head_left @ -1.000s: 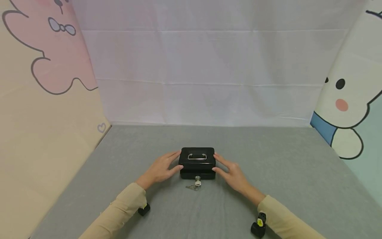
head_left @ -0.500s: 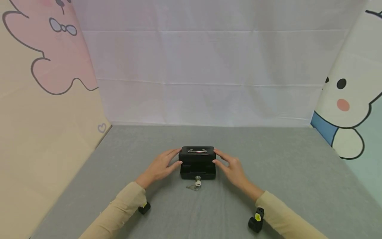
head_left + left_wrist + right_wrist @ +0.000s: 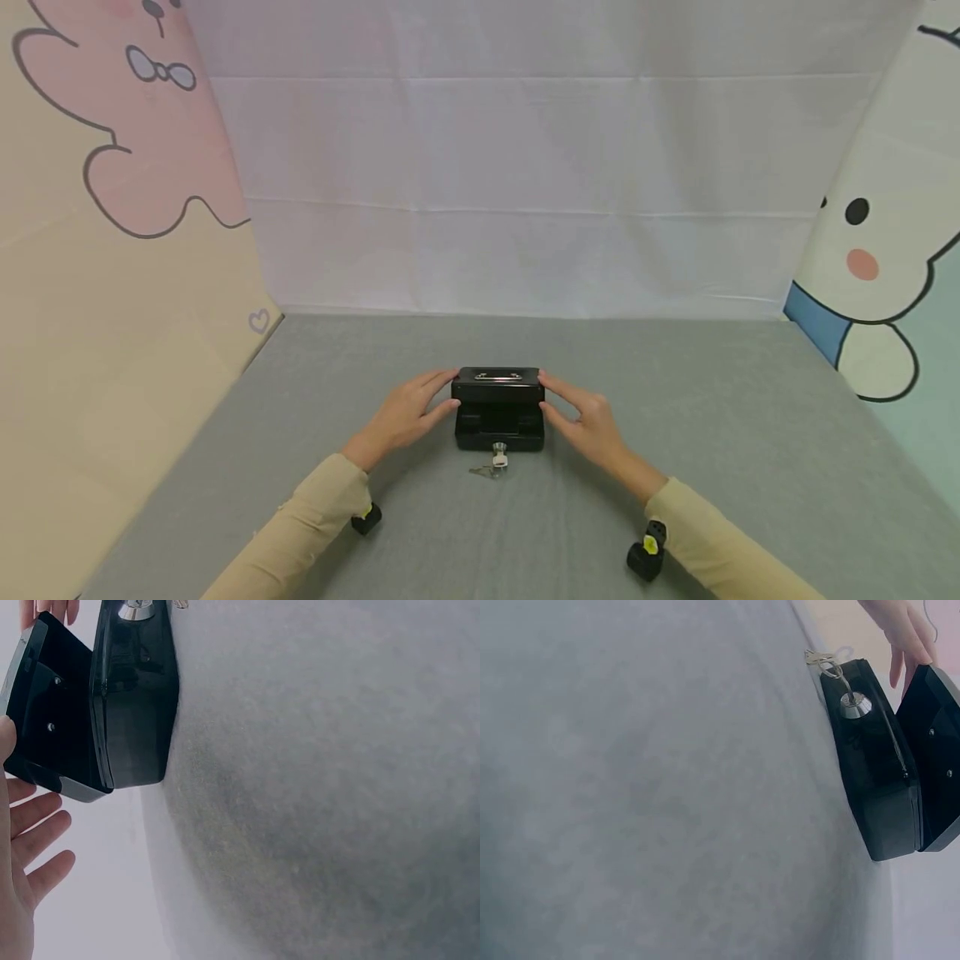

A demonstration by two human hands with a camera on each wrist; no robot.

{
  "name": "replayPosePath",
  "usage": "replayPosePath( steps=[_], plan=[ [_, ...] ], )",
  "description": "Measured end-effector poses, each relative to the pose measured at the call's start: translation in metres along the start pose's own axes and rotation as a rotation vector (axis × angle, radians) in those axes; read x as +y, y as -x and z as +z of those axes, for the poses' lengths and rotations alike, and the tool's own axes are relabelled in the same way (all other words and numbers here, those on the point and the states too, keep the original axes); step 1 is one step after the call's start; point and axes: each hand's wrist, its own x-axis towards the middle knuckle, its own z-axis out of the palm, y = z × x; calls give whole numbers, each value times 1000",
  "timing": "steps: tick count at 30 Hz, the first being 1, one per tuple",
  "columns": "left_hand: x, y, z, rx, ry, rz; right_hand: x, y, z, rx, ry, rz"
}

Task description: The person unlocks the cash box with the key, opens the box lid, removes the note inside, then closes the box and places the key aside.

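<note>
A small black metal cash box (image 3: pixel 498 437) stands on the grey cloth, its lid (image 3: pixel 498 391) tilted up and back with the wire handle on top. My left hand (image 3: pixel 403 415) holds the lid's left side, thumb at the front corner. On the opposite side my right hand (image 3: pixel 588 423) grips the lid the same way. Between lid and body the dark inside shows. A key (image 3: pixel 499 458) sits in the front lock, and a second key (image 3: pixel 482 471) hangs from its ring. In the right wrist view the silver lock (image 3: pixel 855 705) juts from the box front.
Grey cloth (image 3: pixel 712 417) covers the table around the box. A white sheet (image 3: pixel 517 167) hangs behind, with printed cartoon panels at left (image 3: pixel 127 275) and right (image 3: pixel 862 250). Black wrist cameras (image 3: pixel 645 560) are strapped under both sleeves.
The lid has swung farther up and back, widening the gap over the box body. Both hands have risen slightly with it. In the last half second little has moved.
</note>
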Motion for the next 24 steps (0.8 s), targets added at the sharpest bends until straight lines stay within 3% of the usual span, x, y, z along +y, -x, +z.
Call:
replayPosePath(
  steps=[7, 9, 14, 19, 24],
  plan=[
    [1, -5, 1, 40, 16, -13, 1, -4, -1, 8, -23, 44],
    [1, -7, 1, 62, 16, -7, -9, -11, -5, 20, -41, 74],
    [0, -10, 1, 172, 8, 54, -32, -28, -12, 55, -107, 171],
    [0, -14, 3, 294, -17, 125, -31, -34, -11, 74, -136, 261],
    [-3, -16, 5, 359, -49, 179, -29, -38, -10, 95, -150, 326]
  ],
)
